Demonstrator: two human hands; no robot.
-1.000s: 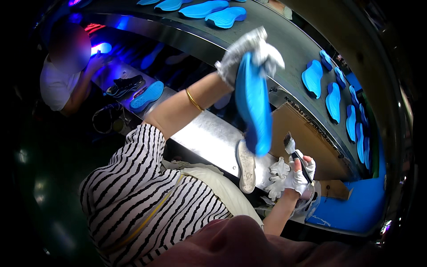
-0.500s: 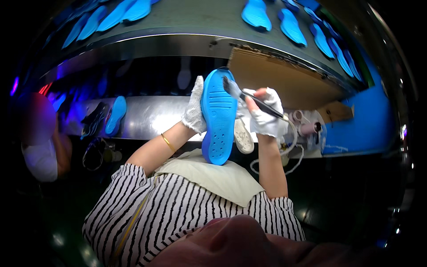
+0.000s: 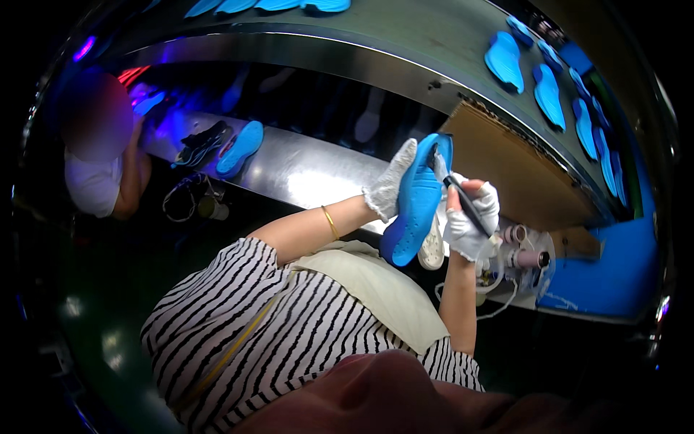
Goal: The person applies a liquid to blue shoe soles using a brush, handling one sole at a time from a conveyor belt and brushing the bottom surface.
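Head view shows us working just right of the frame's centre, where our left hand [image 3: 390, 189], in a white knit glove, holds a blue shoe sole [image 3: 418, 202] upright, its fingers closed along the sole's left edge with the thumb hidden behind it. Our right hand [image 3: 470, 220], also gloved, is closed around a dark pen-like tool [image 3: 463, 204], whose tip meets the upper end of the sole near its toe. We judge that the step in hand is working or marking along the sole's upper rim with the tool, the sole lifted clear of the counter [image 3: 303, 170]. What the next move calls for, as we read it, is a steady left grip so the sole does not twist, and small, controlled travel of the tool tip along the edge. Just below the sole a white shoe part [image 3: 432, 249] lies near a small machine with cables [image 3: 524, 257] at centre right. More blue soles [image 3: 528, 76] sit in a row on the grey conveyor [image 3: 405, 43] across the upper right. At the left of the frame another person in a white shirt [image 3: 90, 184] works near a blue sole [image 3: 240, 147] lying on the counter.
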